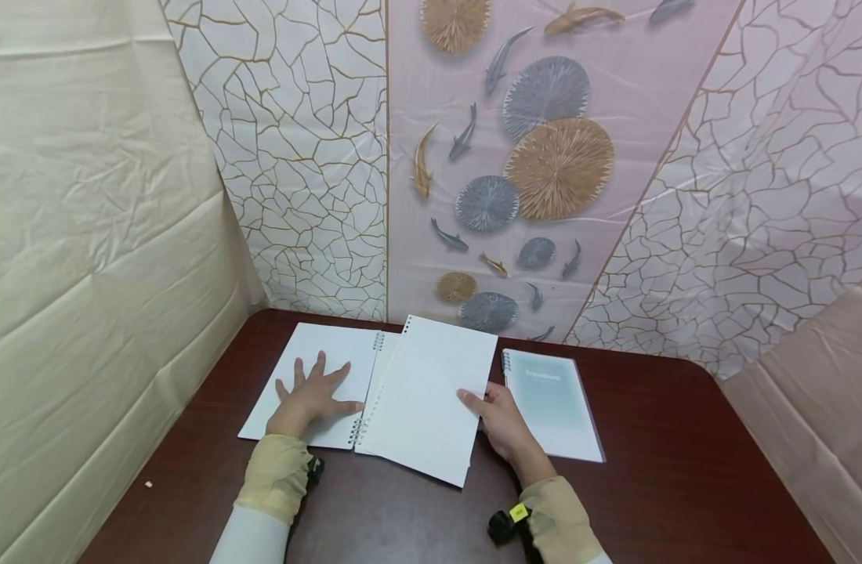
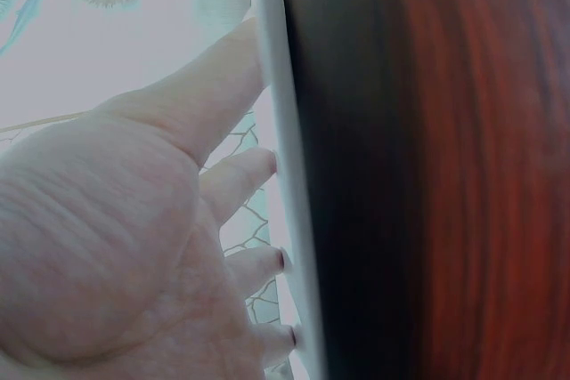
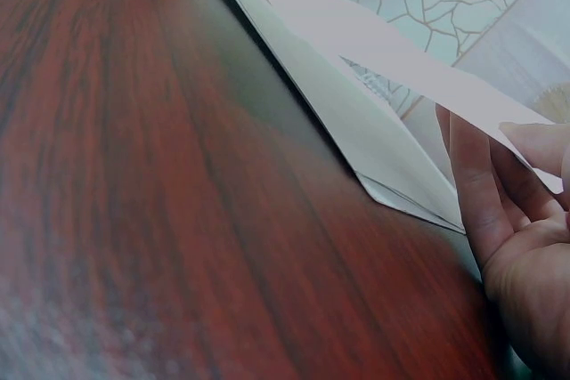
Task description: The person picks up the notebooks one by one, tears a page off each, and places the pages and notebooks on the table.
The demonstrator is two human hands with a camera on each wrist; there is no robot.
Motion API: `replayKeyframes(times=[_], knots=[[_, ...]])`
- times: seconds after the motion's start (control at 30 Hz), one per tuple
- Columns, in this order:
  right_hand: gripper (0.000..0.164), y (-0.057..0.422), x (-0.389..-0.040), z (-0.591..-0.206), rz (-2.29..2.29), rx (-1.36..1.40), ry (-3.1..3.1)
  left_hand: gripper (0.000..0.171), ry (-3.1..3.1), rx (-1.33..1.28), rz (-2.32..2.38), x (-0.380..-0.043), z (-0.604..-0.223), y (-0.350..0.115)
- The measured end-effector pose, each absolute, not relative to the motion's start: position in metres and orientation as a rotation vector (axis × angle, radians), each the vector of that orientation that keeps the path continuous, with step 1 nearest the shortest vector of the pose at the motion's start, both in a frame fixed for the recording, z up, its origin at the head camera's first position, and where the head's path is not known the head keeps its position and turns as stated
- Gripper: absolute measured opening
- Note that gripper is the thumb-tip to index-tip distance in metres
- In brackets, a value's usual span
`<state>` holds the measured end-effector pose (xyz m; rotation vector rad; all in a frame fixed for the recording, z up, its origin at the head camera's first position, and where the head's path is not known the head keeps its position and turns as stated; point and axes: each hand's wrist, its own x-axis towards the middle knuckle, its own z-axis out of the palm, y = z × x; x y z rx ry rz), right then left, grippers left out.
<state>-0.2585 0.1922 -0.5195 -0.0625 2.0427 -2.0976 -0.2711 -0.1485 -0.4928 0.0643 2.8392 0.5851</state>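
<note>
A spiral notebook (image 1: 332,335) lies spread out on the table, its white left page under my left hand (image 1: 314,397). That hand's fingers are spread, with fingertips (image 2: 269,162) pressing on the page and the thumb near the spiral binding (image 1: 356,431). My right hand (image 1: 505,423) pinches the right edge of a white sheet (image 1: 431,399), thumb on top and fingers beneath. Punched holes run down the sheet's left edge; at the top they stand apart from the spiral, at the bottom they lie close to it. In the right wrist view the sheet (image 3: 392,51) is raised above the pages beneath.
Right of the notebook lies a second spiral notebook (image 1: 554,407) with a pale teal cover, partly behind my right hand. The dark red wooden table (image 1: 685,470) meets patterned cloth (image 1: 318,157) at the back. A tiny white scrap (image 1: 148,484) sits near the left edge.
</note>
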Motion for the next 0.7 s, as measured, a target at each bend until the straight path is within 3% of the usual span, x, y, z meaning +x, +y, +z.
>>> replayKeyframes(times=[0.7], knots=[[0.031,0.1905,-0.2574,-0.5171,-2.106,-0.049,2.04,0.092,2.843,0.057,0.59,-0.2708,-0.4927,-0.1473]])
